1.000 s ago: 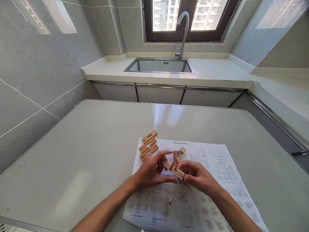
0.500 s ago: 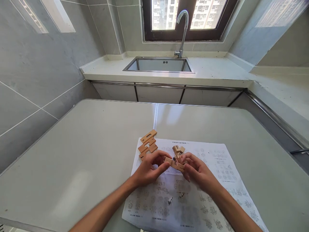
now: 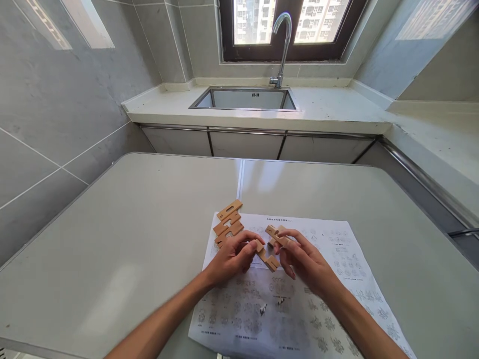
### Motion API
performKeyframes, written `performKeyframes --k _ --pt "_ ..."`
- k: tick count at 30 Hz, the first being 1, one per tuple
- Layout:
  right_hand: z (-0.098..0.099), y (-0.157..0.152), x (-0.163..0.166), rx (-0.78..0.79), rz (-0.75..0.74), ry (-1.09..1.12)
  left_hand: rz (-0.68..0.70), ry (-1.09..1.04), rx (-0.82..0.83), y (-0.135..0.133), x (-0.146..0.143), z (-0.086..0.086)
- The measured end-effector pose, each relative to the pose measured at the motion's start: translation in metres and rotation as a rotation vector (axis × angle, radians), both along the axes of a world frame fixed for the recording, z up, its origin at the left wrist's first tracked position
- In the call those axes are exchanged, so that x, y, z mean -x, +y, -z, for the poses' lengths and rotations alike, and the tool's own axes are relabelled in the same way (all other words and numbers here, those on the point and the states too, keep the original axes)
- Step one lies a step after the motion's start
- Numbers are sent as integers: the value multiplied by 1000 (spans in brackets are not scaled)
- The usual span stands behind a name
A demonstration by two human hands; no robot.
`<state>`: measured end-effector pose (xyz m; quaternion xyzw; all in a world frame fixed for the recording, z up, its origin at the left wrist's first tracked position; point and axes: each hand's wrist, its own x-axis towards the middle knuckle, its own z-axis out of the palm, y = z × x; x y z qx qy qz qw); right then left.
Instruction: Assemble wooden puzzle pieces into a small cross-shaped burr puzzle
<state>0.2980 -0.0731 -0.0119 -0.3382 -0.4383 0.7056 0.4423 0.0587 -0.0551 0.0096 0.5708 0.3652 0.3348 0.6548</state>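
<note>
Two bare hands work over a printed instruction sheet (image 3: 318, 279) that lies toward the near edge of the grey table (image 3: 130, 239). The left hand (image 3: 230, 259) pinches one end of a notched wooden piece (image 3: 266, 255) between thumb and fingertips; that piece slants from the left hand's fingertips down to the right, its far end just beside the right hand's knuckles, so it bridges the gap between the two hands. The right hand (image 3: 305, 262) grasps a second notched wooden piece (image 3: 276, 234) at its fingertips, held slightly farther from the near edge than the first. The two pieces sit close together; whether they touch where they cross cannot be told. Both are lifted off the sheet, roughly over its middle.

At the sheet's far left corner, just beyond the left hand, a small stack of flat wooden pieces (image 3: 228, 222) rests partly on the paper and partly on the table, untouched. Both forearms come in from the near edge and converge over the paper.

Beyond the table's far edge stands a white counter (image 3: 337, 112) with a steel sink (image 3: 245, 99) and a curved tap (image 3: 282, 45) beneath a dark-framed window (image 3: 288, 27). Grey tiled walls close the left side.
</note>
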Motion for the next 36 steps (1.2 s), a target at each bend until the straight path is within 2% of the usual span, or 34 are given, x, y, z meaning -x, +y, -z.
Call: performKeyframes --k 4,11,17,22,27,36 --pt "-5 2 1 67 25 49 -33 9 5 0 -2 -1" --pt "-5 0 0 57 -5 -40 -34 27 0 1 -2 -1" --pt "-4 -1 -4 28 -146 -135 22 53 -35 1 -1 -5" --pt "-7 -1 -2 7 -197 -176 80 108 -70 2 1 -10" --pt "-6 -3 1 6 -174 -140 126 127 -67 2 2 -11" --pt "-1 -2 1 -19 -123 -228 96 97 -33 1 0 -12"
